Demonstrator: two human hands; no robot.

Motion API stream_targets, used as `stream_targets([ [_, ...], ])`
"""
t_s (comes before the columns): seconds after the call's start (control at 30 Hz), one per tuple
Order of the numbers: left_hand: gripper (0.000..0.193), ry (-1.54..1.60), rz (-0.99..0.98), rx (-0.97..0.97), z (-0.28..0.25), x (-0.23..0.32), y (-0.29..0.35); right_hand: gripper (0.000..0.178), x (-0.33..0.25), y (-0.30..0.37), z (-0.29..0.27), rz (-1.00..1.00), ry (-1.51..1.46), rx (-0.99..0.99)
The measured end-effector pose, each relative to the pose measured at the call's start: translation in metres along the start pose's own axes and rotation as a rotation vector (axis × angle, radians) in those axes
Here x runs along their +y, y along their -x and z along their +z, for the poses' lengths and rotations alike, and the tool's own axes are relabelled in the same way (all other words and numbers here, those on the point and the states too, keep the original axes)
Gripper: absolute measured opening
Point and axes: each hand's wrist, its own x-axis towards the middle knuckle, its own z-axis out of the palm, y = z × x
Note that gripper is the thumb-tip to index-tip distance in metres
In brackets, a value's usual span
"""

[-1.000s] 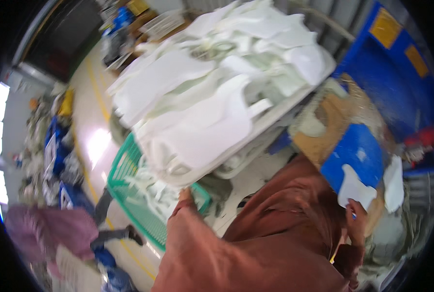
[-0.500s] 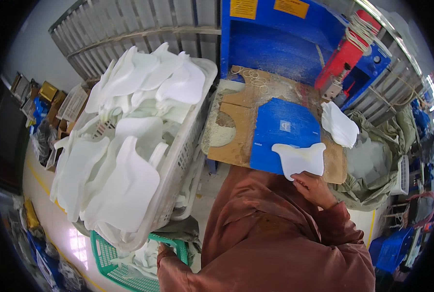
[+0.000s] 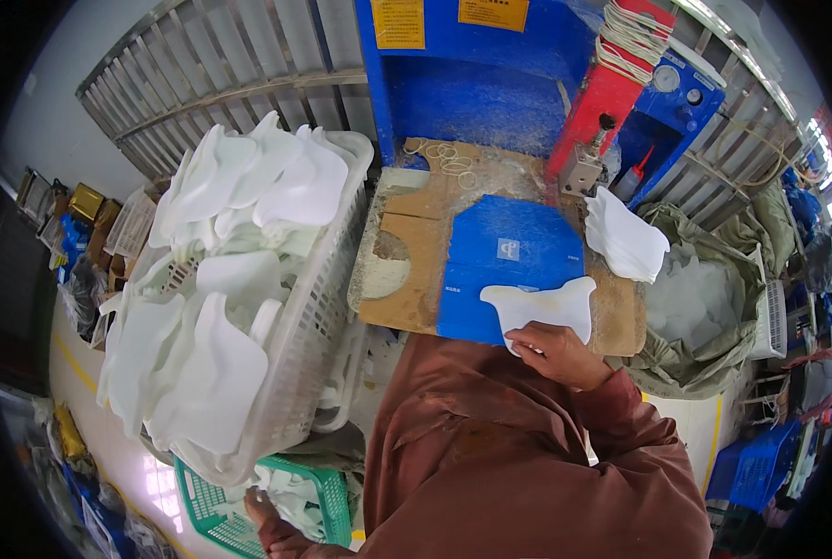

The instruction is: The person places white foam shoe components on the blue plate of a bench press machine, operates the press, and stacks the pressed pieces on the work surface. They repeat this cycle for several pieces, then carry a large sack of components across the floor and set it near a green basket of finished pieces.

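Observation:
On the blue board (image 3: 518, 228) lies a thin white cut-out piece (image 3: 551, 306) with curved, horn-like corners. My right hand (image 3: 557, 352) pinches the piece's near edge, fingers closed. Far to the lower left, my left hand (image 3: 261, 511) is at a green basket (image 3: 336, 508) holding loose white scraps (image 3: 290, 494). Its fingers are small and partly hidden, so I cannot see whether they grip anything. A stack of similar white pieces (image 3: 625, 238) sits right of the blue board, below the machine's red arm (image 3: 602, 74).
A big white crate (image 3: 309, 373), heaped with white cut-out pieces (image 3: 215, 363), stands left of the worn brown work board (image 3: 392, 307). The blue machine (image 3: 481, 93) rises behind it. At the right stands an olive sack (image 3: 742, 359) of whitish scraps.
The view has shifted, so the machine and table sit further left. My left hand has moved left over the green basket. My right hand still holds the white piece on the blue board.

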Motion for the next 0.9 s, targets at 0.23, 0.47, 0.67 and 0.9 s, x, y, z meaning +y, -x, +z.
stream_targets([
  [0.23,0.043,0.042,-0.153,0.029,-0.123,0.049,-0.009,0.022,0.012,-0.009,0.012,-0.039,-0.136,-0.095],
  [0.47,0.034,0.512,-0.275,0.049,-0.222,0.133,-0.001,0.024,0.012,-0.010,0.005,-0.063,-0.233,-0.158],
  [0.67,0.042,0.825,-0.324,-0.287,-0.302,0.206,0.021,0.027,-0.007,-0.019,0.001,-0.133,-0.341,-0.163],
  [0.9,0.032,1.206,0.342,-0.435,-0.293,0.348,0.027,0.042,-0.084,-0.033,0.025,-0.312,-0.487,-0.389],
])
